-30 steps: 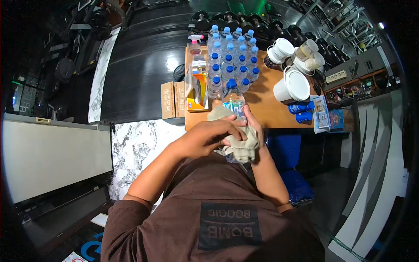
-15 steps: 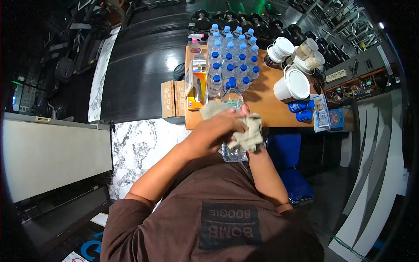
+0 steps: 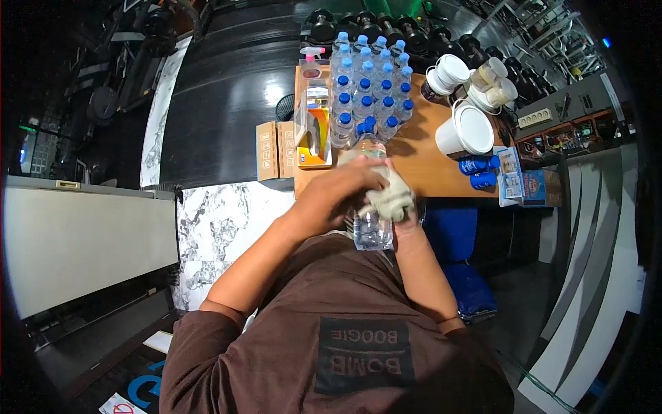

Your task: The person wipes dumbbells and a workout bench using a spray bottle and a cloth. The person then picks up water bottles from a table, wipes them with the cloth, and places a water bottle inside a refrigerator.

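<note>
A clear plastic water bottle [image 3: 374,236] lies tilted in front of my chest, its base toward me and its blue-capped neck toward the table. My right hand [image 3: 407,224] grips it from the right side, partly hidden under a pale grey-green cloth [image 3: 393,196]. Across the bottle's middle, my left hand [image 3: 341,190] presses the cloth with curled fingers, slightly blurred. The cloth covers much of the bottle's body. Just beyond the hands, several blue-capped water bottles [image 3: 365,103] stand in rows on the wooden table [image 3: 420,162].
On the table's left are a pink-topped spray bottle [image 3: 312,65] and a yellow-orange box [image 3: 316,141]. A cardboard box [image 3: 276,152] stands beside it. White buckets [image 3: 469,131] and blue cans [image 3: 483,172] occupy the right. A blue chair [image 3: 462,279] is near my right arm.
My left hand has shifted slightly up and left over the bottle with the cloth. My right hand still holds the bottle, now slightly higher in view.
</note>
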A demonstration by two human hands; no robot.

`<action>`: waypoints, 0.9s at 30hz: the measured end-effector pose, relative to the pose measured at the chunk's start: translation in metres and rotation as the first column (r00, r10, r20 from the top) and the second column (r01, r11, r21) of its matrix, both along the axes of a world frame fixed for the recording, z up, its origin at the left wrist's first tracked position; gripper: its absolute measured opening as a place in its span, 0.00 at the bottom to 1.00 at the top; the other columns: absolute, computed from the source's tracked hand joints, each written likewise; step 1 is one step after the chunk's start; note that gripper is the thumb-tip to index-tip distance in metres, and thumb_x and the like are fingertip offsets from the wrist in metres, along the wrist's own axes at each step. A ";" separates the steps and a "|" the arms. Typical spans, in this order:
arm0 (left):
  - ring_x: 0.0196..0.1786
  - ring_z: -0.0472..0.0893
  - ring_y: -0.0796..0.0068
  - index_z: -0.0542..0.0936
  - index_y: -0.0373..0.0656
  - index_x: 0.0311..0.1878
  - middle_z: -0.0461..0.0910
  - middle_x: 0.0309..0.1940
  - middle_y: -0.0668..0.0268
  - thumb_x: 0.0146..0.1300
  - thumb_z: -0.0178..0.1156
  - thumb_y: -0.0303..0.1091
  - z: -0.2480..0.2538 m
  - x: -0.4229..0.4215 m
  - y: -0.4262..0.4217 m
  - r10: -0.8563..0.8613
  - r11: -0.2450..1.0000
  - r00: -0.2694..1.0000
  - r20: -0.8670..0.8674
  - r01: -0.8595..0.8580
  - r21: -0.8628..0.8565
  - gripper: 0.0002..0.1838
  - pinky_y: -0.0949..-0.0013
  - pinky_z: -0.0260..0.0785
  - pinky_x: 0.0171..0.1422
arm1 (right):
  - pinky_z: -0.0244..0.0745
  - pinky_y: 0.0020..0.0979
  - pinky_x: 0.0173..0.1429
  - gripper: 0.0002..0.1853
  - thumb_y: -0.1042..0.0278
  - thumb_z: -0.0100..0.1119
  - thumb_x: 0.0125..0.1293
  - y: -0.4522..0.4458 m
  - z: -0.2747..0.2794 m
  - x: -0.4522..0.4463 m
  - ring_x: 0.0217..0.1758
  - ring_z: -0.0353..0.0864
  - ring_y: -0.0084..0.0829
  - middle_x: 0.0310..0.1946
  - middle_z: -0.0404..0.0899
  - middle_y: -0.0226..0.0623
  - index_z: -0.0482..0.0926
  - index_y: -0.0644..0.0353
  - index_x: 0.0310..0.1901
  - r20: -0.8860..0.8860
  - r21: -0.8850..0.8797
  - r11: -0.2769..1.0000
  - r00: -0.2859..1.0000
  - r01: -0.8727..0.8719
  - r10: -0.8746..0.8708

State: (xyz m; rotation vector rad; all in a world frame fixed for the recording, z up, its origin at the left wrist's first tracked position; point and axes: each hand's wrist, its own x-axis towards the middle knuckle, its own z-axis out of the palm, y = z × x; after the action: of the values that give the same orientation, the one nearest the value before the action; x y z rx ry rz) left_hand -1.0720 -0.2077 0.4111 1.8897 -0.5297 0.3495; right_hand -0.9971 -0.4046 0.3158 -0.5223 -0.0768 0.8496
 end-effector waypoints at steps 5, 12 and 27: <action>0.71 0.78 0.53 0.80 0.40 0.55 0.84 0.54 0.59 0.60 0.62 0.15 0.012 -0.024 -0.008 -0.285 0.958 0.956 -0.074 0.283 -0.040 0.19 0.49 0.60 0.84 | 0.83 0.33 0.58 0.27 0.42 0.43 0.85 0.010 0.029 0.015 0.50 0.88 0.30 0.50 0.86 0.38 0.74 0.58 0.66 0.043 -0.296 0.955 0.999 0.015 -0.002; 0.68 0.81 0.50 0.83 0.37 0.53 0.86 0.55 0.57 0.59 0.63 0.11 0.015 -0.008 0.011 0.064 0.971 0.993 -0.096 -0.084 -0.223 0.19 0.52 0.71 0.74 | 0.86 0.39 0.55 0.32 0.40 0.42 0.83 0.017 0.050 0.001 0.49 0.90 0.39 0.51 0.86 0.51 0.75 0.65 0.65 -0.059 -0.139 0.979 0.988 -0.151 0.144; 0.71 0.79 0.53 0.84 0.38 0.50 0.87 0.54 0.56 0.53 0.58 0.08 0.038 -0.027 0.005 -0.119 0.992 0.987 -0.112 0.113 -0.060 0.23 0.49 0.68 0.78 | 0.89 0.39 0.47 0.31 0.37 0.43 0.83 0.021 0.044 0.010 0.41 0.91 0.36 0.43 0.88 0.43 0.77 0.61 0.61 -0.194 -0.215 0.976 0.981 -0.042 -0.001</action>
State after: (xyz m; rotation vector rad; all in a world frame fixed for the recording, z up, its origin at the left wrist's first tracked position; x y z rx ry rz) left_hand -1.0988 -0.2023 0.4494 1.8060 -0.5447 0.1752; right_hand -0.9875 -0.3838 0.3595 -0.6433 0.1914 0.9310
